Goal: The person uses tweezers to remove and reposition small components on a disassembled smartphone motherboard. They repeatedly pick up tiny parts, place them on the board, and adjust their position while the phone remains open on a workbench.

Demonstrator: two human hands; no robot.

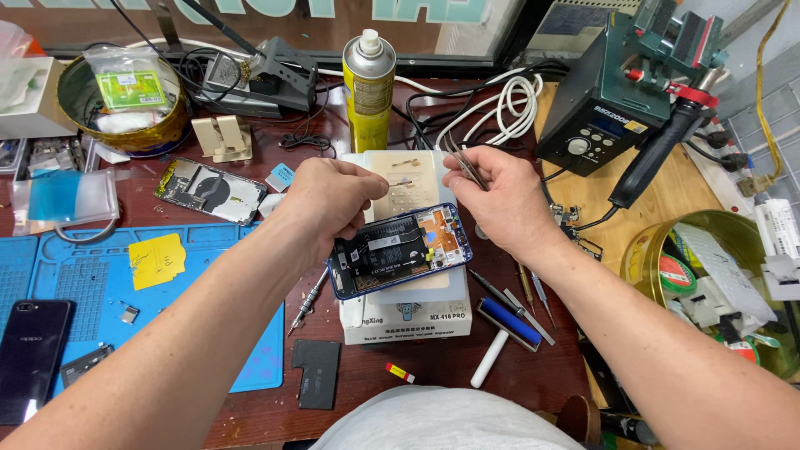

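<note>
The left hand (329, 196) is pinching a thin pin-like part (402, 182) in its fingers above the opened blue phone (400, 250). The right hand (497, 193) is gripping tweezers (467, 164) between pressed fingers.

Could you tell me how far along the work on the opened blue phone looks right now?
Done: the blue phone lies open, back off, insides exposed. In hand: the right hand holds tweezers; the left hand pinches a small part, too small to identify. Left: the phone remains unclosed.

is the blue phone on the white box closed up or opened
Opened. The blue phone lies on the white box with its back off, black and orange inner parts showing.
</note>
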